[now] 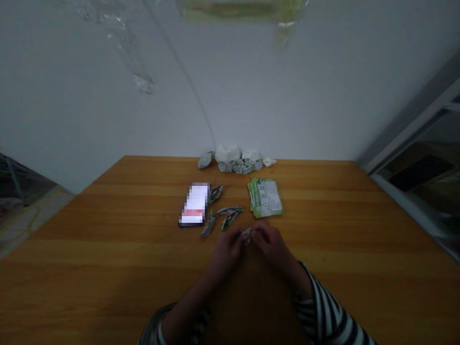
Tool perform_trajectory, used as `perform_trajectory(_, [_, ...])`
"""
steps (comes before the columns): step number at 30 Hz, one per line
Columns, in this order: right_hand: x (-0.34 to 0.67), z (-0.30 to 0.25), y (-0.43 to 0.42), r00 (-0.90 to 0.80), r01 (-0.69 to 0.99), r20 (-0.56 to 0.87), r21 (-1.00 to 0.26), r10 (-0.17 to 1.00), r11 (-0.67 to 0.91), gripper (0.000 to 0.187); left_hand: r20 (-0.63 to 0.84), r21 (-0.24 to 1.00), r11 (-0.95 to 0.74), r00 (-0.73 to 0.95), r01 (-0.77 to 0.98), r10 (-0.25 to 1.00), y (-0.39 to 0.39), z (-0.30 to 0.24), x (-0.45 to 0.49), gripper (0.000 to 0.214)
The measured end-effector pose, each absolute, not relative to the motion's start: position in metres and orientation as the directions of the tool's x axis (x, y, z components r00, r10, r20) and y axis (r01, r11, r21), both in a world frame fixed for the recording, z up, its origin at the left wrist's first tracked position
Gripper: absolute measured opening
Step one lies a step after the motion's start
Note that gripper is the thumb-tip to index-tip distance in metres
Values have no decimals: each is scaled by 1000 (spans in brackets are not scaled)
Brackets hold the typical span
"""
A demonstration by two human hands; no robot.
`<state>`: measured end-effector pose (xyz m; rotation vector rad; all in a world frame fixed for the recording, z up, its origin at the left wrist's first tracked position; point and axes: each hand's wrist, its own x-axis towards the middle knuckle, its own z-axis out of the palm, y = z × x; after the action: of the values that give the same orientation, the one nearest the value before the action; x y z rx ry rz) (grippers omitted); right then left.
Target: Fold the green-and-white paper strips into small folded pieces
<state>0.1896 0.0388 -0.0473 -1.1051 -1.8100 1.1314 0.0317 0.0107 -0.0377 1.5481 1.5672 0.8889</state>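
Note:
Between my two hands is a small piece of folded printed paper (246, 233), pale with dark marks. My left hand (227, 249) is closed on its left side, and my right hand (269, 241) pinches its right end. Just beyond my hands lie several folded paper pieces (230, 218) of the same printed kind, narrow and pointed. Another folded piece (208, 225) rests left of these, near the phone. A stack of green and white printed leaflets (268, 197) sits farther back on the right, slightly fanned.
A phone (194, 205) with a lit, blurred screen lies left of the folded pieces. Crumpled paper and white tissue (228, 154) line the back of the wooden table (323, 230), against the white wall (273, 96). At right stands a metal-framed shelf (413, 167).

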Motion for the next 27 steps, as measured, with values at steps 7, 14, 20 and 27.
perform_trajectory(7, [189,-54,40,-345,377,143,-884,928,276,18,-235,972,235,178,26,955,15,-34,29,37])
perform_trajectory(14, [197,-53,49,-350,347,155,-895,924,281,14,-154,979,181,235,-97,960,14,-32,28,29])
perform_trajectory(20, [197,-54,49,-303,326,129,-917,944,230,12,-51,998,43,231,41,972,12,-34,30,24])
perform_trajectory(27, [185,-41,28,-364,587,228,-696,903,412,16,47,937,-73,86,343,995,8,-29,31,38])
